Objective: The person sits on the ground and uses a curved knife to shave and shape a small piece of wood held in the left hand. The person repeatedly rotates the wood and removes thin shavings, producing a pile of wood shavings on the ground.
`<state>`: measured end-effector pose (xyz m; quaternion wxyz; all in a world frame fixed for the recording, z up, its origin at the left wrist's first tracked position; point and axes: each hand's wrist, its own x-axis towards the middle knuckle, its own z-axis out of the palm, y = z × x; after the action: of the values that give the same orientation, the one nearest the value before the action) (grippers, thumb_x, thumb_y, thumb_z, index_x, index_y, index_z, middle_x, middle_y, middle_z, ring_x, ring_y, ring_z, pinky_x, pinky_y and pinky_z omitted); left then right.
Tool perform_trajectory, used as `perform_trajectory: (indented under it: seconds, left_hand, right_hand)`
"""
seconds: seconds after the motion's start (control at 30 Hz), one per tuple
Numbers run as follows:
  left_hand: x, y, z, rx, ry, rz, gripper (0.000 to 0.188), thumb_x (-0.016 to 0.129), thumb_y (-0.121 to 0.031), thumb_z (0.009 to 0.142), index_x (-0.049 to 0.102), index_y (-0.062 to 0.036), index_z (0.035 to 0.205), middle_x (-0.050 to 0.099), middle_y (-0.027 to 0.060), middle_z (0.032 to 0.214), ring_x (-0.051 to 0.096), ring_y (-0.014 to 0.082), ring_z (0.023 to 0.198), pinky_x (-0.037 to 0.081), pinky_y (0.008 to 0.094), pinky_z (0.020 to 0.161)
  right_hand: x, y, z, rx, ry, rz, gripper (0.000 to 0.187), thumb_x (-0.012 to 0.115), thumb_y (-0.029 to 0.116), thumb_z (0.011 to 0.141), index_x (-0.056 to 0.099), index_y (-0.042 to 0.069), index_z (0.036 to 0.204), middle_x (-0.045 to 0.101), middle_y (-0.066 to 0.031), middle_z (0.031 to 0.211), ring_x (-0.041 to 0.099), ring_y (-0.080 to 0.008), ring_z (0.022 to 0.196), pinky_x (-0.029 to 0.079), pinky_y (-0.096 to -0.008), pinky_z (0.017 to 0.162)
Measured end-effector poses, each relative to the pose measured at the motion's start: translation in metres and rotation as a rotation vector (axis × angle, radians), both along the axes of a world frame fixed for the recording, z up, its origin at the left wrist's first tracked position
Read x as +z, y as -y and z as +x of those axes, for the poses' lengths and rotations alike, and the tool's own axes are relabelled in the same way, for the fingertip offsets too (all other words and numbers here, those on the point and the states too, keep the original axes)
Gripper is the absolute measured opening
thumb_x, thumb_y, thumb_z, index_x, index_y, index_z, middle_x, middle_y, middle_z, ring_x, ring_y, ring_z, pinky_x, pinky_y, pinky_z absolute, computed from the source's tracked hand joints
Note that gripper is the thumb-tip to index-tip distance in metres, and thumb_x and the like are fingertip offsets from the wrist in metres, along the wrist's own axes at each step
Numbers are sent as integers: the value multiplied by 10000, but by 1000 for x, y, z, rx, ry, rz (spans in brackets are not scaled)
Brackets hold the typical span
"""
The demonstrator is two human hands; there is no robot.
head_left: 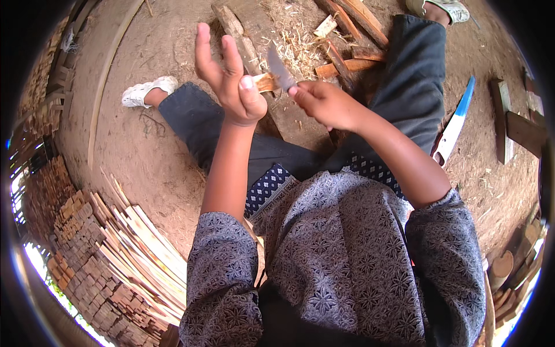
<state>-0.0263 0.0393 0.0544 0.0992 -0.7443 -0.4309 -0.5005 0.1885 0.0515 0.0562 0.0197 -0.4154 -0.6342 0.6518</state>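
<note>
My left hand (231, 87) is raised above the ground, its thumb pressed on a short piece of wood (266, 82) while two fingers stretch upward. The wood juts out to the right, towards my other hand. In my right hand (324, 103) is a knife (280, 69), its grey blade pointing up and left. The blade crosses the wood's right end, and whether it touches is hard to tell. My closed fingers hide the knife's handle.
Pale shavings (298, 46) lie on the dirt floor beyond my hands, beside several wood offcuts (347, 66). A handsaw (454, 130) with a blue tip lies right of my leg. Long wooden strips (144, 248) and stacked sticks (95, 283) fill the lower left. Wood blocks (503, 121) stand far right.
</note>
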Motion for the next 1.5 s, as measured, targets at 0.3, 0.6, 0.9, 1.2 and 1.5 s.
perform_trajectory:
  seconds: [0.3,0.6,0.9,1.2,1.5]
  left_hand:
    - [-3,-5,4,-10,128,-6,625,302,-291,1056,387,16,1594,175,358,1663,268,480,1520,227,538,1237]
    - [-2,2,-1,88,36,77,634,297,-241,1057,273,19,1634,157,352,1671,247,464,1533,205,545,1245]
    - [-7,18,9,163,166,-95,576,196,-219,1124,197,88,1612,670,320,1279,586,404,1324,415,492,1144]
    - [-13,9,17,233,311,-19,539,224,-163,1124,261,143,1566,668,259,1357,515,331,1414,297,441,1189]
    - [-10,45,7,47,348,-208,402,388,-203,1108,556,58,1363,723,181,1084,640,258,872,482,355,825]
  right_hand:
    - [14,-14,-20,24,-37,152,499,480,473,1101,588,22,918,538,-53,660,556,-175,542,495,-355,572]
    - [-22,-13,1,-150,42,-115,491,446,479,1105,611,30,993,569,-67,689,545,-131,516,491,-326,476]
    - [-82,10,-12,-57,215,-15,472,424,373,1094,675,-19,1015,694,-232,786,690,-338,576,548,-479,622]
    - [4,22,-10,94,-21,131,451,460,391,1085,684,21,959,693,-234,827,687,-433,863,532,-503,835]
    - [-34,26,33,-108,-42,-198,547,495,282,1111,349,103,1607,687,-28,896,588,-95,645,539,-271,633]
